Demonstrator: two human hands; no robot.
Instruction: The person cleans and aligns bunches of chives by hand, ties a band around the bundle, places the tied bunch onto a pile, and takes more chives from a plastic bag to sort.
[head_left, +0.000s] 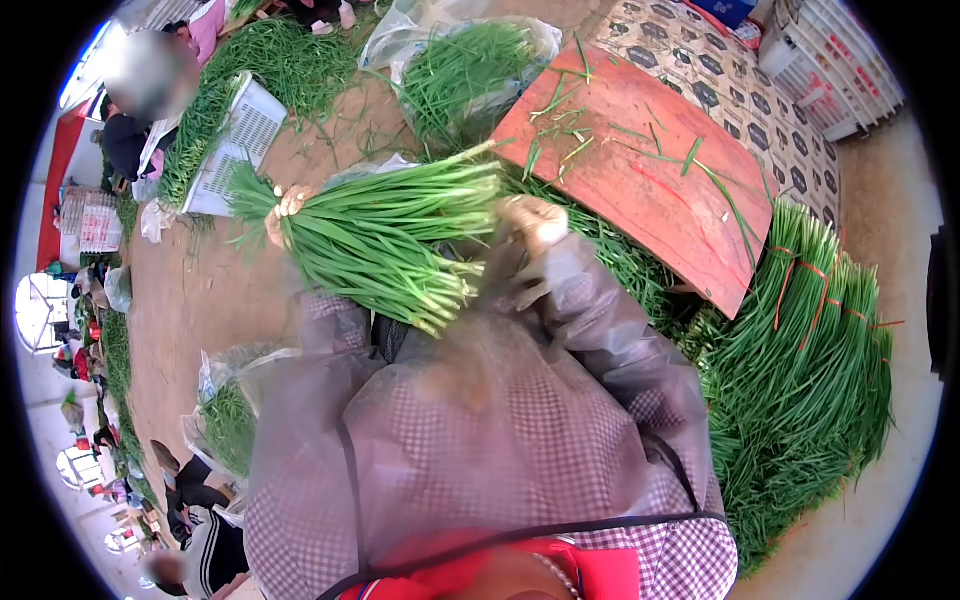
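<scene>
My left hand (287,212) is closed around the leafy end of a fanned-out bunch of garlic chives (400,225). The pale cut stems of the bunch point right. Beside those stem ends is my right hand (538,222), its fingers curled in. Whether anything small is between them cannot be made out. Under and past the right hand, loose chives (625,245) lie along the edge of a red board (650,150). Cut scraps of leaf (565,130) are scattered on the board.
Chive bundles tied with red bands (810,300) are stacked at the right. A plastic bag of chives (460,75) stands ahead, another bag (225,420) at lower left. A white crate (240,140) leans by a chive heap (290,65). Other people sit at the left.
</scene>
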